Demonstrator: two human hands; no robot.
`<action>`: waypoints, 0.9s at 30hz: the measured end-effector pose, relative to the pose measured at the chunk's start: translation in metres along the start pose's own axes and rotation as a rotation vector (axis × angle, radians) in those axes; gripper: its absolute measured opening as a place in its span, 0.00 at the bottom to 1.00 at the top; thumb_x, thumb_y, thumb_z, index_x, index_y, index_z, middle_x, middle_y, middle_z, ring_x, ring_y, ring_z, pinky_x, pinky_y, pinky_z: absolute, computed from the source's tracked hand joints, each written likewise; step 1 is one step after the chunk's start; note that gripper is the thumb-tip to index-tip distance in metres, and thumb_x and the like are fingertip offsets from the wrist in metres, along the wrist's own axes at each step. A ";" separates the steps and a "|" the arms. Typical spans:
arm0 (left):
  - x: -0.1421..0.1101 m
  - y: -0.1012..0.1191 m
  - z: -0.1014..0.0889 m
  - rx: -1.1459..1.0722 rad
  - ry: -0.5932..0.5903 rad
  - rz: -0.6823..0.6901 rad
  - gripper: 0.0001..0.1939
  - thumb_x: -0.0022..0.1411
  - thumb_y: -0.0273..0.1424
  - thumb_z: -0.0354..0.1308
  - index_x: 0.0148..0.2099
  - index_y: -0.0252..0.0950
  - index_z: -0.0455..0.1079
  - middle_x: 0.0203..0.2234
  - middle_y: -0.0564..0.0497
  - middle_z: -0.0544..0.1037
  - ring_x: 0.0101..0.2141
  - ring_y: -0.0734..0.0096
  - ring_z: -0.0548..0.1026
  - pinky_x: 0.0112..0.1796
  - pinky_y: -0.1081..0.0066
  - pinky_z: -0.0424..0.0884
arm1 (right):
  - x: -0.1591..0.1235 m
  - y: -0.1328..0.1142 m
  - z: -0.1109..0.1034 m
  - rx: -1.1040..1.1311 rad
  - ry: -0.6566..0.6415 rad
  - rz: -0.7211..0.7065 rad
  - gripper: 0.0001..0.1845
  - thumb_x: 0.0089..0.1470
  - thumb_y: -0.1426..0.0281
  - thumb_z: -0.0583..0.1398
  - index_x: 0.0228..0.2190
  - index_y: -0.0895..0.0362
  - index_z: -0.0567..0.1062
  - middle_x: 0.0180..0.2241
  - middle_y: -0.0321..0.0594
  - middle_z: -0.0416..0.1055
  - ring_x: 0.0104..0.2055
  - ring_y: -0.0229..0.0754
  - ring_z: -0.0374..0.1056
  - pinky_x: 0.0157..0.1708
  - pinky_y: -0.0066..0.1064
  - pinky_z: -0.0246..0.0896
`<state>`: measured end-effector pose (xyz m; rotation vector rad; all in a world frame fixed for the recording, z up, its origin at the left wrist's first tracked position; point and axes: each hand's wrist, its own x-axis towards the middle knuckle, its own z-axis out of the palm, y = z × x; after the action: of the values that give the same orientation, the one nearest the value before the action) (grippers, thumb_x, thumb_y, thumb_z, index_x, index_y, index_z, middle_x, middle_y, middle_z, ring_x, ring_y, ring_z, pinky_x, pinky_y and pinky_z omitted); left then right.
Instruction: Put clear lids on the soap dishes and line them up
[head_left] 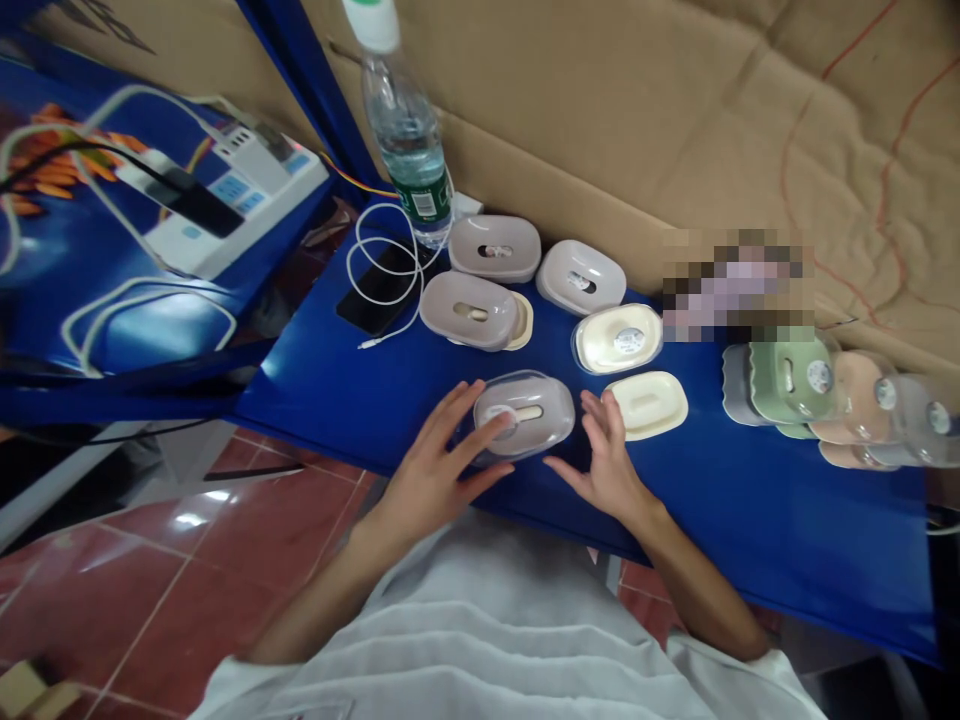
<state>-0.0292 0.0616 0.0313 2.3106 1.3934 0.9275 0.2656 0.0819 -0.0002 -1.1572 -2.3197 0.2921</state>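
Between my two hands lies a grey-lilac oval soap dish (541,428) under a clear cover, flat on the blue table. My left hand (442,465) is at its left end, with the index finger on a round sticker on the cover and the other fingers spread. Off the right end is my right hand (606,462), fingers apart and holding nothing. Just beyond its fingertips lies a cream oval tray (654,403). Behind that is a cream soap dish (609,340) with a clear cover and a round label.
Lilac-grey oval dishes (469,312) stand near a water bottle (412,150), a white cable (360,250) and a black phone (375,300). Stacked green, peach and grey dishes (795,380) stand at right. A power strip (240,210) is at left; cardboard (600,120) lines the back.
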 end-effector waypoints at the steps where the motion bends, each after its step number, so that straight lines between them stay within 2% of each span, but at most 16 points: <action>1: 0.005 0.004 0.007 -0.003 -0.035 0.037 0.33 0.71 0.34 0.68 0.73 0.45 0.64 0.74 0.38 0.63 0.74 0.43 0.62 0.68 0.44 0.71 | -0.001 0.002 -0.002 -0.003 0.012 0.006 0.63 0.64 0.66 0.70 0.78 0.40 0.33 0.81 0.56 0.29 0.76 0.66 0.58 0.68 0.62 0.69; 3: 0.012 0.006 0.019 0.000 -0.094 0.074 0.32 0.72 0.32 0.67 0.73 0.43 0.64 0.74 0.36 0.63 0.75 0.42 0.59 0.67 0.43 0.71 | 0.000 0.006 -0.007 -0.021 -0.029 0.001 0.59 0.64 0.66 0.70 0.78 0.38 0.38 0.81 0.52 0.28 0.77 0.66 0.56 0.69 0.61 0.67; 5: 0.016 0.003 0.027 -0.001 -0.130 0.087 0.33 0.71 0.32 0.67 0.74 0.44 0.64 0.75 0.35 0.61 0.76 0.40 0.57 0.68 0.42 0.69 | 0.002 0.011 -0.012 -0.025 -0.110 0.004 0.52 0.67 0.69 0.67 0.78 0.38 0.44 0.81 0.49 0.33 0.77 0.63 0.55 0.70 0.58 0.67; 8: 0.017 -0.004 0.029 0.004 -0.152 0.069 0.39 0.69 0.31 0.69 0.76 0.49 0.61 0.80 0.37 0.48 0.75 0.35 0.57 0.67 0.38 0.69 | 0.005 0.014 -0.017 0.015 -0.164 0.006 0.47 0.70 0.71 0.63 0.78 0.41 0.46 0.79 0.50 0.48 0.77 0.58 0.57 0.71 0.53 0.66; 10: 0.016 -0.008 0.028 0.017 -0.170 0.039 0.40 0.68 0.31 0.70 0.76 0.53 0.61 0.81 0.38 0.42 0.74 0.32 0.59 0.65 0.38 0.71 | 0.006 0.014 -0.017 0.045 -0.160 0.006 0.46 0.71 0.71 0.62 0.78 0.42 0.46 0.77 0.49 0.53 0.76 0.56 0.58 0.72 0.51 0.66; 11: 0.016 -0.009 0.028 0.019 -0.179 0.026 0.40 0.68 0.31 0.71 0.76 0.53 0.61 0.80 0.37 0.43 0.73 0.33 0.61 0.64 0.38 0.72 | 0.006 0.013 -0.017 0.054 -0.157 0.009 0.46 0.71 0.71 0.62 0.78 0.42 0.46 0.77 0.49 0.54 0.76 0.55 0.59 0.72 0.51 0.65; 14: 0.018 -0.013 0.029 0.005 -0.190 0.017 0.38 0.68 0.35 0.70 0.75 0.52 0.63 0.76 0.36 0.57 0.70 0.37 0.65 0.63 0.39 0.73 | 0.008 0.012 -0.015 0.056 -0.151 0.016 0.46 0.71 0.71 0.61 0.78 0.43 0.45 0.77 0.50 0.53 0.76 0.55 0.58 0.72 0.51 0.66; 16: 0.019 -0.015 0.031 -0.008 -0.177 0.021 0.36 0.68 0.37 0.70 0.75 0.52 0.64 0.73 0.36 0.60 0.69 0.39 0.66 0.63 0.40 0.73 | 0.008 0.011 -0.015 0.024 -0.147 0.012 0.47 0.71 0.71 0.62 0.79 0.44 0.44 0.77 0.50 0.52 0.76 0.56 0.58 0.71 0.51 0.67; 21: 0.018 -0.020 0.034 -0.044 -0.158 0.043 0.34 0.70 0.36 0.68 0.75 0.52 0.64 0.73 0.36 0.58 0.71 0.39 0.64 0.63 0.40 0.72 | 0.008 0.010 -0.011 -0.126 -0.138 -0.050 0.49 0.70 0.73 0.63 0.79 0.45 0.43 0.77 0.54 0.52 0.76 0.58 0.59 0.70 0.51 0.69; 24: 0.017 -0.023 0.029 -0.083 -0.163 0.042 0.34 0.70 0.34 0.68 0.75 0.51 0.64 0.73 0.35 0.59 0.71 0.39 0.64 0.63 0.39 0.73 | 0.010 0.009 -0.010 -0.134 -0.148 -0.084 0.47 0.69 0.73 0.64 0.78 0.42 0.49 0.78 0.53 0.51 0.76 0.59 0.58 0.69 0.52 0.69; 27: 0.015 -0.025 0.020 -0.144 -0.232 0.043 0.35 0.69 0.32 0.69 0.74 0.53 0.65 0.73 0.38 0.60 0.71 0.41 0.64 0.64 0.40 0.73 | 0.011 0.005 -0.012 -0.090 -0.195 -0.092 0.45 0.68 0.71 0.66 0.77 0.42 0.54 0.78 0.54 0.48 0.77 0.61 0.55 0.69 0.57 0.68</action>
<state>-0.0283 0.0887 0.0087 2.2636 1.1493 0.7188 0.2700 0.0928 0.0118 -1.1040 -2.5714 0.2798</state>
